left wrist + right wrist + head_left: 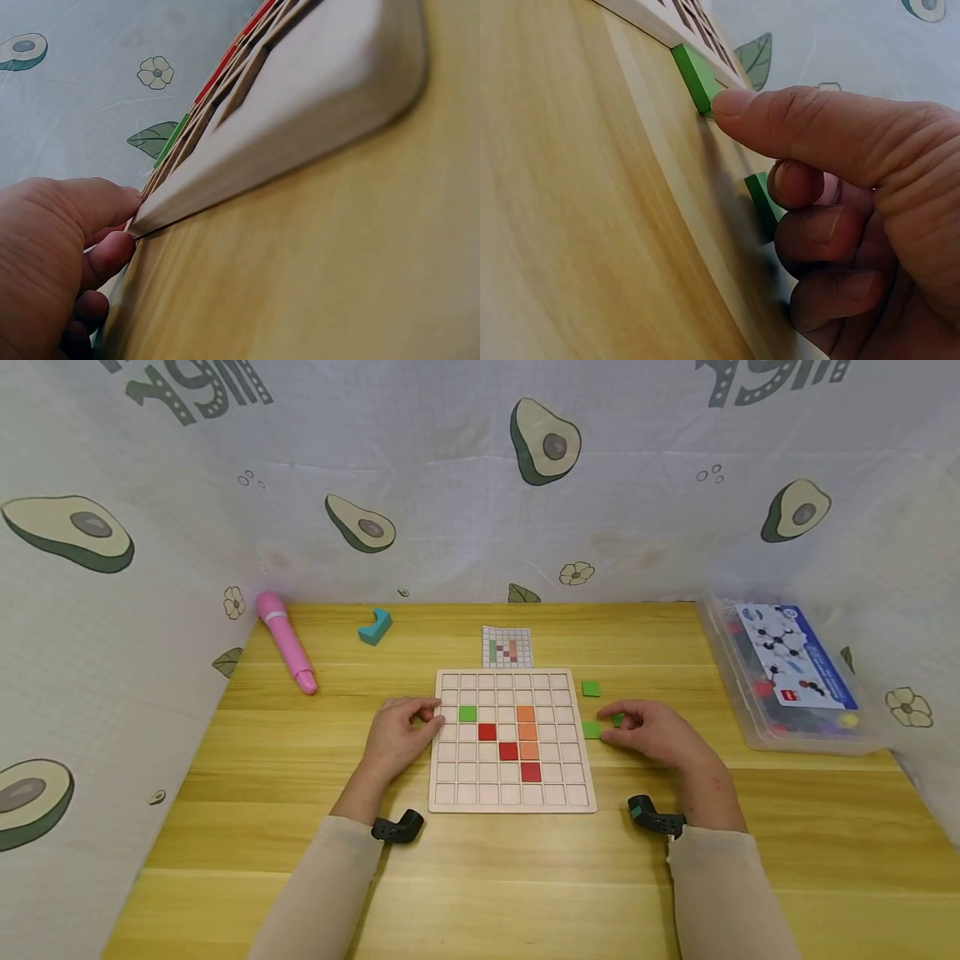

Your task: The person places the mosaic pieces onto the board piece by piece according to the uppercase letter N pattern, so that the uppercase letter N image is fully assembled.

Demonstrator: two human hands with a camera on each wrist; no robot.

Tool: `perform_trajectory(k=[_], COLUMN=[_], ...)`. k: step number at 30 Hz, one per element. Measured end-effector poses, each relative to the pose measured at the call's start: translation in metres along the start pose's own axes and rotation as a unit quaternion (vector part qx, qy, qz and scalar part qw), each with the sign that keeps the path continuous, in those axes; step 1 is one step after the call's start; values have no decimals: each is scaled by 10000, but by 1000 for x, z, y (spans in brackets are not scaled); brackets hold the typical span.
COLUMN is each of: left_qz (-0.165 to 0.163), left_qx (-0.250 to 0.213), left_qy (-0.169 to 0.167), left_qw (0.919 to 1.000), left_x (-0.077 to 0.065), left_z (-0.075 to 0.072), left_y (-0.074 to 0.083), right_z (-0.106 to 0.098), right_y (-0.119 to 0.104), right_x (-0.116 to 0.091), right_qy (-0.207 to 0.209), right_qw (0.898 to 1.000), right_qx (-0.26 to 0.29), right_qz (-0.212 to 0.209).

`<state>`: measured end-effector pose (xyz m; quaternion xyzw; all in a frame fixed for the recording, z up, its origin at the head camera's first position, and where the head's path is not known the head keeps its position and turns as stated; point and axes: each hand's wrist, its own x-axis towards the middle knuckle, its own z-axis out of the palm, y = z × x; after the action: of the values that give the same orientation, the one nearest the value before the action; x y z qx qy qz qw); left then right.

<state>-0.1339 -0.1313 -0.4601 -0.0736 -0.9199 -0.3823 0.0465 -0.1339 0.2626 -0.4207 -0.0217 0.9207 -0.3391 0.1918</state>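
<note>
A light wooden grid board [512,802] lies flat, bearing a green tile [467,714], three red tiles [508,751] in a diagonal and three orange tiles [528,732] in a column. My left hand [397,735] holds the board's left edge between thumb and index finger, also seen close in the left wrist view. Beside the board's right edge, my right hand [660,735] has its thumb against the end of a loose green tile [695,79]; the index finger is mostly hidden in the right wrist view. Another green tile [763,202] lies by the curled fingers.
A third loose green tile [590,688] lies farther back. Behind the board is a small printed pattern card [507,647]. A teal block [375,627] and a pink stick-shaped object [287,643] lie back left. A clear plastic box [787,677] stands right.
</note>
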Motion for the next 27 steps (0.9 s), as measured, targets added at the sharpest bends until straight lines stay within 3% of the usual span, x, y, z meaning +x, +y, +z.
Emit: perform_trajectory(k=[27], left_qz=[-83], left_qx=[-44], left_qy=[-31], left_qw=[10000], left_x=[0], left_z=[1], left_y=[0], right_z=[4], right_y=[-2], right_x=[0], right_qy=[-131], right_qw=[9999], right_qx=[45], right_qz=[-2])
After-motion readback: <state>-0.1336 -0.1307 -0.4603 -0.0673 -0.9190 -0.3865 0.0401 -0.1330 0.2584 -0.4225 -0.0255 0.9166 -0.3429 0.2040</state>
